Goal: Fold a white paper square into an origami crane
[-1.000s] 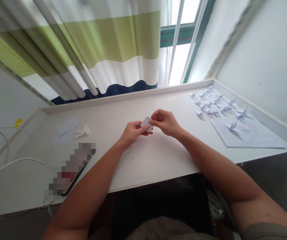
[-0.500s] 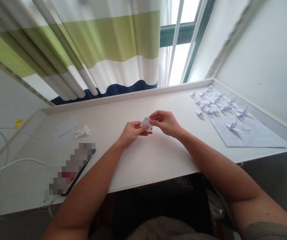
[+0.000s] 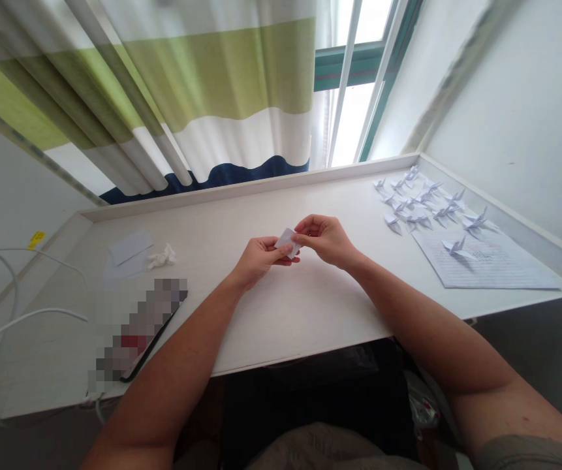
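Observation:
Both my hands meet over the middle of the white desk (image 3: 285, 313). A small folded piece of white paper (image 3: 287, 241) is pinched between them. My left hand (image 3: 260, 259) grips its lower left side with thumb and fingers closed. My right hand (image 3: 324, 238) pinches its upper right edge, fingers curled. The paper is held just above the desk surface.
Several folded white paper cranes (image 3: 420, 202) stand at the far right, one crane (image 3: 454, 246) on a lined sheet (image 3: 486, 264). White paper squares (image 3: 130, 248) and a crumpled scrap (image 3: 162, 256) lie at the left. A blurred flat object (image 3: 134, 329) and white cables (image 3: 11, 320) are further left.
The hands and the folded paper shifted only slightly; the grip on the paper is the same.

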### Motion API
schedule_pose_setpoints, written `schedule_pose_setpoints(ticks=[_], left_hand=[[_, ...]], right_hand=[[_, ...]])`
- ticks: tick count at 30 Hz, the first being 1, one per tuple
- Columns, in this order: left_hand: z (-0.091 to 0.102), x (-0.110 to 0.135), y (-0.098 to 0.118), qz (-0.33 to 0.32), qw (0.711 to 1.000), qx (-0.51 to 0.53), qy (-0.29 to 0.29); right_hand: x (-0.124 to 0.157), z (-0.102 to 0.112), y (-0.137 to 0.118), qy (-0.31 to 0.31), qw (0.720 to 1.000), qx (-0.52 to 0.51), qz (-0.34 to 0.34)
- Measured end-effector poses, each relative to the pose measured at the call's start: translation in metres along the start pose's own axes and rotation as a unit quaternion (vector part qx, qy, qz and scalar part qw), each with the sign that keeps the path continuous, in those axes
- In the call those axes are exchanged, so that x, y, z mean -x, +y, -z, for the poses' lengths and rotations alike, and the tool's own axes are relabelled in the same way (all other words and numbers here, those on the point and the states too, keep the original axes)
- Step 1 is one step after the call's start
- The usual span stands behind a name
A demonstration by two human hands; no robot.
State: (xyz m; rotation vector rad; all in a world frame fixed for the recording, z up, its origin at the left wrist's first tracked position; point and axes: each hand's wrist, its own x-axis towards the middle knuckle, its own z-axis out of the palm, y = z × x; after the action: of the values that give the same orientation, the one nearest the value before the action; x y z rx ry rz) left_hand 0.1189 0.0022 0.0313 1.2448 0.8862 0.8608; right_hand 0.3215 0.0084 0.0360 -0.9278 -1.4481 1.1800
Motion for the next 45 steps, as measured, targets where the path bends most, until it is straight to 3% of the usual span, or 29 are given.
schedule_pose_setpoints(ticks=[8,19,30,39,45], left_hand=[[-0.0040,0.0016,-0.0005,0.032,0.999,0.016,-0.018],[-0.0064,0.0031,0.0013,0.000,1.000,0.013,-0.003],[-0.0023,-0.0007,-0.0041,0.009,1.000,0.026,-0.012],[0.0005,0.0002,0.0001,0.007,0.999,0.038,0.023],[0.0025,-0.0003,-0.0002,-0.001,0.999,0.024,-0.021]], right_hand=[[-0.0010,0.0010,-0.0003,0.005,1.000,-0.014,0.014],[-0.0017,-0.0009,0.0045,0.006,0.999,-0.026,0.023],[-0.0047,0.0003,0.0051,0.054,0.997,-0.040,0.038],[-0.0018,0.0033,-0.0018,0.018,0.999,-0.030,0.012],[-0.0027,0.0033,-0.0016,0.015,1.000,-0.011,0.015]])
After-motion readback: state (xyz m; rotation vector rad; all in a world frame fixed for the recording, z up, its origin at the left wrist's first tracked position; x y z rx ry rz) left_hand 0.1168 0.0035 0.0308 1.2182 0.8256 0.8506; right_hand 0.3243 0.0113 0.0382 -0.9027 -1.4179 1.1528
